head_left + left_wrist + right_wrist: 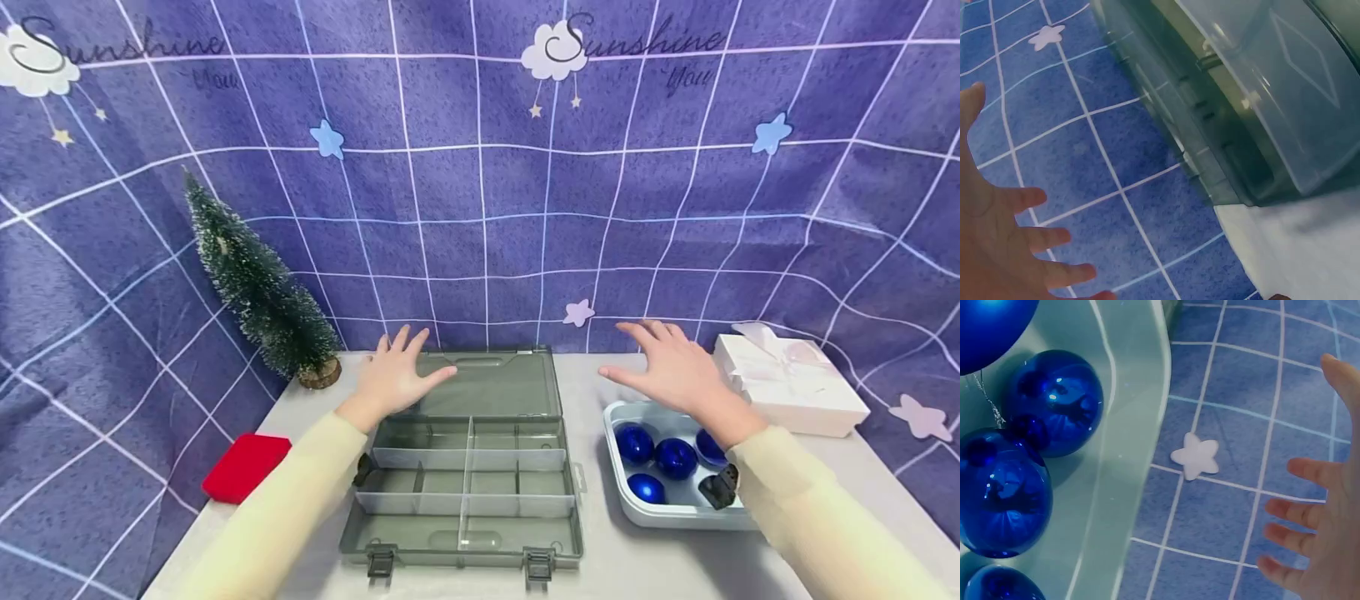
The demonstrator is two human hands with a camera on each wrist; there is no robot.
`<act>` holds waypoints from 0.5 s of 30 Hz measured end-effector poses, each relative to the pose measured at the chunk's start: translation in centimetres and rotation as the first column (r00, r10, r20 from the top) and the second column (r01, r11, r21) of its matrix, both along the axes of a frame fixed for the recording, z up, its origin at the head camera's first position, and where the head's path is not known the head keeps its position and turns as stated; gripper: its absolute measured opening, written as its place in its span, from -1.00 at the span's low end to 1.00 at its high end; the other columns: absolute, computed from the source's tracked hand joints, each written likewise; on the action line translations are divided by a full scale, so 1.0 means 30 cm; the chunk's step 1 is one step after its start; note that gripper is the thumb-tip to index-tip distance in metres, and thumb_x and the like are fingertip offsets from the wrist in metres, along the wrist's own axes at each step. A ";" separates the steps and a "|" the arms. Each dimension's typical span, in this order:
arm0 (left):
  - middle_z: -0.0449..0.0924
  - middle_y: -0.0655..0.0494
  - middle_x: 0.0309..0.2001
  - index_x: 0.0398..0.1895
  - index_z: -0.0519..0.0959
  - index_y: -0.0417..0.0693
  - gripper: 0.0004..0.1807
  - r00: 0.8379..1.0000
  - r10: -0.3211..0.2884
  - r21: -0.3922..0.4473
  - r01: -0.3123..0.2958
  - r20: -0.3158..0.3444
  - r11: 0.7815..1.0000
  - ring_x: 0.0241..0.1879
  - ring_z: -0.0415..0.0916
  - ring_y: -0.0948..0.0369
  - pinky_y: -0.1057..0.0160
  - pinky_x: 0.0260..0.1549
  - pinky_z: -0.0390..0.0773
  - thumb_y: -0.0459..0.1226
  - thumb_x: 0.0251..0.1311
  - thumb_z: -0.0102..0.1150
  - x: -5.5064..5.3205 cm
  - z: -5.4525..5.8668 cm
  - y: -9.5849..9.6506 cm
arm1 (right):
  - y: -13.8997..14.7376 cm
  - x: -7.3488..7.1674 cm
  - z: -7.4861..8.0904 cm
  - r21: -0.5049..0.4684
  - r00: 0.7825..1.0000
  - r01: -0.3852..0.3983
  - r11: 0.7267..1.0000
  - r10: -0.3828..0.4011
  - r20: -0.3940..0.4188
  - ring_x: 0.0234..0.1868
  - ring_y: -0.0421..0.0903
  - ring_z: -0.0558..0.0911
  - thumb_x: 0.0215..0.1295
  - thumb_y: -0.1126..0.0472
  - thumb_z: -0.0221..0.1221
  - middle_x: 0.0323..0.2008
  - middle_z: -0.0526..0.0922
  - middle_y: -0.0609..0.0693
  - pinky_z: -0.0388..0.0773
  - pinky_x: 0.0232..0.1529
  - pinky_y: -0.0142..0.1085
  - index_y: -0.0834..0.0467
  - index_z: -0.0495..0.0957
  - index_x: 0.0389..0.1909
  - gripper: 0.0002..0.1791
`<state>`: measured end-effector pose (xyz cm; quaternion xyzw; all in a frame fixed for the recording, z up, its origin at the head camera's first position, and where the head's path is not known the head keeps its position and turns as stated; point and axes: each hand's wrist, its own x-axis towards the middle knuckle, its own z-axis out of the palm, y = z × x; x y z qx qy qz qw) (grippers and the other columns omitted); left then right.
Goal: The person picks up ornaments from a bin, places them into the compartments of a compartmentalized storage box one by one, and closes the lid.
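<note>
My left hand [392, 377] is held up with its fingers spread, over the left side of a clear grey divided plastic box [461, 550] whose lid [495, 383] lies back. Nothing is in that hand, and the left wrist view shows its fingers apart from the box. My right hand [670, 367], fingers likewise spread, hovers above the far side of a pale plastic tub [615, 475]. Inside the tub lie several shiny blue balls [677, 458], some partly hidden by the right wrist. In the right wrist view the balls [1054, 403] stay clear of the fingers.
A small frosted pine tree [258, 283] on a wooden base stands at the back left. Nearer on the left lies a red square item [246, 468]. Behind the tub sits a white gift box [795, 387] with a ribbon. A blue checked curtain [480, 183] backs the table.
</note>
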<state>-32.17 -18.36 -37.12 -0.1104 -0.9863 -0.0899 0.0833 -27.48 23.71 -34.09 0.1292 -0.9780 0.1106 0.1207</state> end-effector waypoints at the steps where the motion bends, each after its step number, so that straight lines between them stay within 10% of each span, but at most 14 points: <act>1: 0.02 -0.25 0.57 0.65 0.08 0.04 0.13 1.000 0.000 0.016 0.000 0.004 1.000 0.44 0.02 -0.44 -0.51 0.17 0.22 0.55 0.19 -0.17 0.010 0.002 -0.009 | 0.004 0.012 0.005 -0.021 1.000 -0.008 1.000 0.007 -0.004 0.34 0.30 0.34 0.21 -0.61 0.01 0.38 0.37 0.22 0.49 -0.03 0.31 0.01 0.30 0.51 0.04; 10: 0.33 -0.41 0.38 0.53 0.20 -0.31 -0.11 0.998 -0.044 0.255 0.033 0.035 0.966 0.29 0.36 -0.34 -0.32 0.13 0.42 0.16 0.40 0.10 0.096 0.029 -0.150 | 0.060 0.129 0.028 -0.396 0.981 -0.141 0.907 0.180 0.065 -0.13 0.02 0.67 0.52 -0.07 0.12 -0.11 0.69 0.08 0.58 -0.15 -0.09 0.15 0.43 0.30 -0.49; 15: 0.45 -0.43 0.27 0.44 0.28 -0.40 -0.31 0.982 -0.115 0.524 0.018 0.152 0.851 0.22 0.44 -0.32 -0.24 0.17 0.42 -0.11 0.45 0.15 0.128 -0.022 -0.225 | 0.111 0.178 -0.033 -0.548 0.943 -0.191 0.815 0.308 0.129 -0.13 -0.01 0.67 0.60 0.19 0.01 -0.15 0.70 0.05 0.63 -0.15 -0.25 0.27 0.48 0.23 -0.66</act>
